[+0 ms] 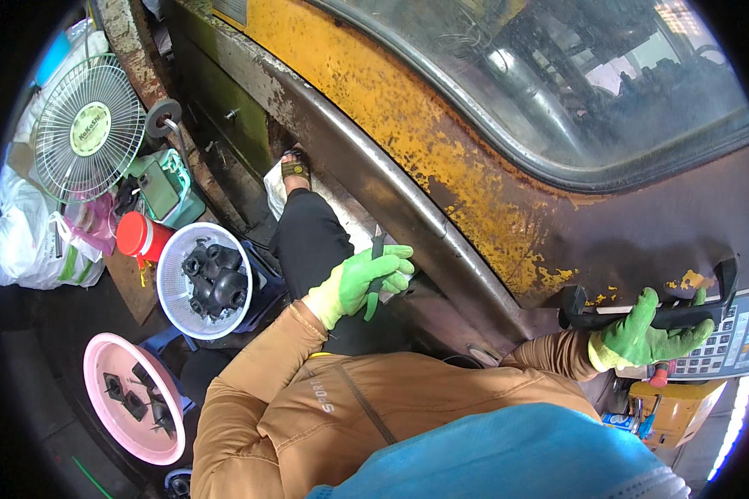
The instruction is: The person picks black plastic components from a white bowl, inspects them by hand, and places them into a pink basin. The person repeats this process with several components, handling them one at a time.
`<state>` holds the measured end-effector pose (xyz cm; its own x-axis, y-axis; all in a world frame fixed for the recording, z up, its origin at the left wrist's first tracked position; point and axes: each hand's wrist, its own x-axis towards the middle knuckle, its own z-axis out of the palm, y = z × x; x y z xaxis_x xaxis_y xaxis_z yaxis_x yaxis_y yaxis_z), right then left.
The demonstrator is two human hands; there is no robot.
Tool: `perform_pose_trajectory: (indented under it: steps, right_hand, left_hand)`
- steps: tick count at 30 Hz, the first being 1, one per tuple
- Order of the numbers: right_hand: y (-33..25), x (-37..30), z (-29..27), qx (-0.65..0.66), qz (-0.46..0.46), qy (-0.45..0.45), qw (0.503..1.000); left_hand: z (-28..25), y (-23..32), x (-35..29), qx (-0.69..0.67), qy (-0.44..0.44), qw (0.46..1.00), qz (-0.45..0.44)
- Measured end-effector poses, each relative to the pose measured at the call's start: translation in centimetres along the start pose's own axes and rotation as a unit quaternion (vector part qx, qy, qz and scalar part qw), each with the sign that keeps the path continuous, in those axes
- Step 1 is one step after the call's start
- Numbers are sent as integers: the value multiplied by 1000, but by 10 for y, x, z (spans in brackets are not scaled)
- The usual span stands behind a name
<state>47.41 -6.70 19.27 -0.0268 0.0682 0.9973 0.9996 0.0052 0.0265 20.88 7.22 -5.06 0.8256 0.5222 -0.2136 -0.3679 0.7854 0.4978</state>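
Note:
My left hand (pixel 358 283), in a green and yellow glove, is closed around a thin dark strip-shaped piece (pixel 378 252) with a green lower end; its exact kind cannot be made out. It is above my dark trouser leg, near the machine's lower edge. On the right, my gloved right hand (pixel 647 334) is at the black bar handle (pixel 607 318) of the machine door (pixel 508 224). The bar passes between thumb and fingers, and one fingertip shows beyond it. The door is yellow and brown with worn paint and a large window (pixel 558 100).
At left stand a white basket (pixel 168 283) of black rubber-like parts (pixel 229 289), a pink basin (pixel 100 391) with several black pieces, a red lidded container (pixel 137 235) and a fan (pixel 89 129). A keypad panel (pixel 728 341) and a yellow box (pixel 670 413) are at right.

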Motion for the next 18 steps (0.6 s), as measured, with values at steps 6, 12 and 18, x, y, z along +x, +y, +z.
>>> perform_pose_trajectory:
  steps: [6, 12, 18]
  right_hand:
    - [0, -1, 0, 15, 16, 5, 1000]
    - [1, -1, 0, 28, 13, 8, 1000]
    - [2, -1, 0, 15, 4, 4, 1000]
  left_hand:
    - [-5, -3, 2, -6, -24, 1000, 2]
    - [-7, -3, 3, -20, -32, 999, 7]
    - [0, 0, 1, -5, -20, 1000, 5]
